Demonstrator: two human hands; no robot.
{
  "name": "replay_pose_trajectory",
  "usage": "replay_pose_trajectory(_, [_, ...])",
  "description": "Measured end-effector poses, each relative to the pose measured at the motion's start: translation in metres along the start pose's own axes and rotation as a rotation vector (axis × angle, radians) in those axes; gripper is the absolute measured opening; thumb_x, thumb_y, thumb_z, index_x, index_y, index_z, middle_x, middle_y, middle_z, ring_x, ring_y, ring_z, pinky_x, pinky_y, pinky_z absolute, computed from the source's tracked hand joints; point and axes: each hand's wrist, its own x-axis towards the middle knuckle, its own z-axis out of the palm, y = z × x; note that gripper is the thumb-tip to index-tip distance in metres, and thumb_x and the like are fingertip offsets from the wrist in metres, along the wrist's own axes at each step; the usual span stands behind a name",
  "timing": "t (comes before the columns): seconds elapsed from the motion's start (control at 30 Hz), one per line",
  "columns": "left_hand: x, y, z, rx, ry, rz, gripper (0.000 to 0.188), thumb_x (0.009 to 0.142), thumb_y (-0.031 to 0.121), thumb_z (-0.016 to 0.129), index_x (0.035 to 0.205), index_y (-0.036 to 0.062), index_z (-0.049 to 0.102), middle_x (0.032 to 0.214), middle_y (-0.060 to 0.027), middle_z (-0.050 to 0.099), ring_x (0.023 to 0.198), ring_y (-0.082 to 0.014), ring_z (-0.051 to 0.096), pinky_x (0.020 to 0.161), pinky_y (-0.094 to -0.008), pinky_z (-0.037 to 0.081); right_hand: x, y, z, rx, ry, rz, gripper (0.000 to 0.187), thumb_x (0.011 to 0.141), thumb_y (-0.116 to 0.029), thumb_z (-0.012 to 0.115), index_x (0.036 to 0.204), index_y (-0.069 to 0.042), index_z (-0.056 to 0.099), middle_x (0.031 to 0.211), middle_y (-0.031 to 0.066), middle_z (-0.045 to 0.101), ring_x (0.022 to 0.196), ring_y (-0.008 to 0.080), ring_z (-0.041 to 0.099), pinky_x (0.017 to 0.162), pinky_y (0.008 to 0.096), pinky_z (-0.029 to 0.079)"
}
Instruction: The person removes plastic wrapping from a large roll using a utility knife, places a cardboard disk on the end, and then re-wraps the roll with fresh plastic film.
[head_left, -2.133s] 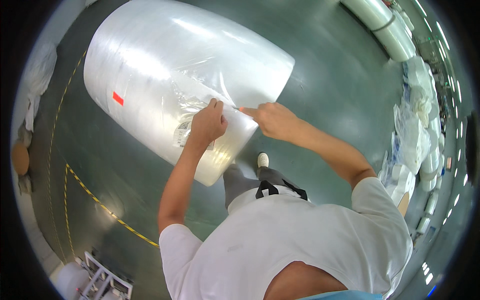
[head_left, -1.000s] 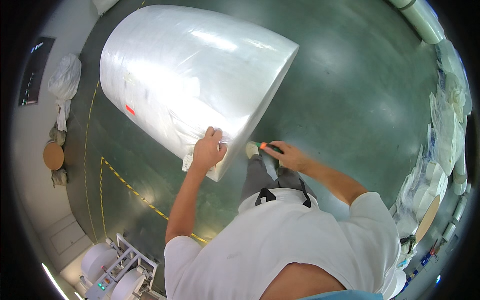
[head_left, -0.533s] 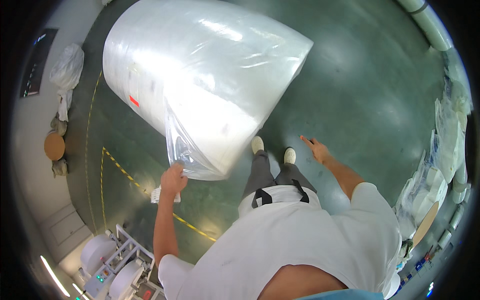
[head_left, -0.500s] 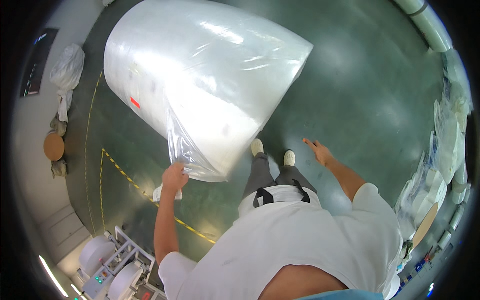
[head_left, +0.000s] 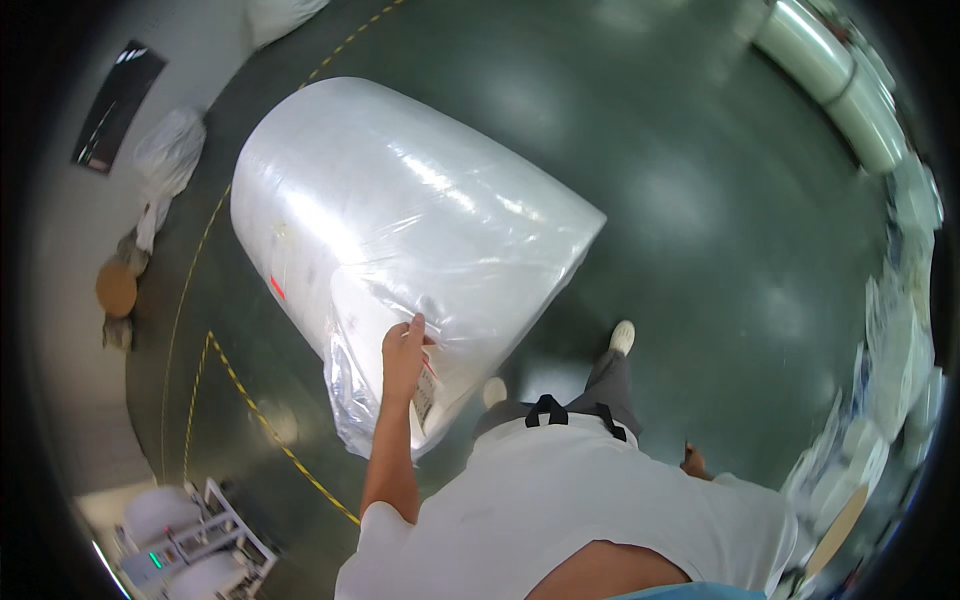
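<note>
A huge roll wrapped in clear plastic film lies on its side on the floor before me. My left hand reaches over its near end, index finger stretched along the film, the other fingers bent. From this hand hangs a white printed sheet with red and dark marks, against the roll; the grip itself is partly hidden. Loose film sags in folds at the roll's lower left edge. My right hand hangs low at my right side, mostly hidden by the sleeve, its fingers unclear.
Yellow-black tape marks the green floor on the left. A machine with white rolls stands at lower left, a bagged bundle by the left wall. Long wrapped rolls and plastic-covered goods line the right side.
My left hand has moved from the loose film corner up and right onto the roll's near end, the printed sheet with it. My right hand has dropped back toward my body. My feet have stepped.
</note>
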Motion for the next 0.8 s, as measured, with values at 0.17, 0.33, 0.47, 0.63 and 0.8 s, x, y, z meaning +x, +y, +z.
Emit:
replay_pose_trajectory(0.17, [0.016, 0.065, 0.082, -0.523, 0.209, -0.173, 0.061, 0.109, 0.043, 0.061, 0.131, -0.0139, 0.06, 0.102, -0.0127, 0.07, 0.093, -0.0227, 0.065, 0.088, -0.0359, 0.053, 0.149, -0.055, -0.143, 0.715, -0.039, 0.333, 0.038, 0.102, -0.046, 0.055, 0.121, -0.017, 0.07, 0.101, -0.0003, 0.059, 0.079, 0.0239, 0.039, 0.07, 0.0395, 0.034])
replay_pose_trajectory(0.33, [0.057, 0.102, 0.136, -0.612, 0.412, -0.212, 0.073, 0.112, 0.054, 0.052, 0.138, -0.0145, 0.056, 0.124, -0.0198, 0.066, 0.109, -0.0263, 0.064, 0.097, -0.0394, 0.053, 0.298, -0.275, -0.33, 0.879, -0.107, -0.21, 0.019, 0.108, -0.031, 0.06, 0.112, -0.012, 0.059, 0.087, 0.0026, 0.044, 0.068, 0.021, 0.035, 0.055, 0.0442, 0.03])
replay_pose_trajectory(0.47, [0.089, 0.122, 0.188, -0.428, 0.7, -0.014, 0.062, 0.116, 0.049, 0.043, 0.103, -0.007, 0.065, 0.09, -0.0103, 0.064, 0.083, -0.0207, 0.057, 0.078, -0.039, 0.05, 0.326, -0.527, -0.437, 0.012, 0.234, -1.089, 0.051, 0.106, 0.003, 0.049, 0.155, -0.008, 0.047, 0.105, 0.0105, 0.065, 0.083, 0.0236, 0.063, 0.066, 0.0395, 0.054])
replay_pose_trajectory(0.63, [0.118, 0.136, 0.216, -0.413, 0.892, -0.062, 0.057, 0.118, 0.042, 0.044, 0.082, 0.0001, 0.059, 0.073, -0.0032, 0.054, 0.069, -0.0168, 0.048, 0.066, -0.038, 0.044, 0.279, -0.76, -0.471, -0.024, 0.128, -1.476, 0.061, 0.104, 0.004, 0.05, 0.164, -0.011, 0.045, 0.116, 0.0119, 0.069, 0.091, 0.0244, 0.066, 0.073, 0.0371, 0.059])
replay_pose_trajectory(0.8, [0.153, 0.158, 0.248, -0.677, 0.986, -0.109, 0.048, 0.118, 0.039, 0.047, 0.092, 0.0019, 0.065, 0.082, -0.0016, 0.061, 0.073, -0.0149, 0.054, 0.067, -0.0366, 0.046, 0.325, -0.852, -0.496, -0.301, -0.039, -1.615, 0.058, 0.104, 0.002, 0.053, 0.162, -0.011, 0.049, 0.119, 0.0133, 0.071, 0.075, 0.0203, 0.069, 0.062, 0.0354, 0.06])
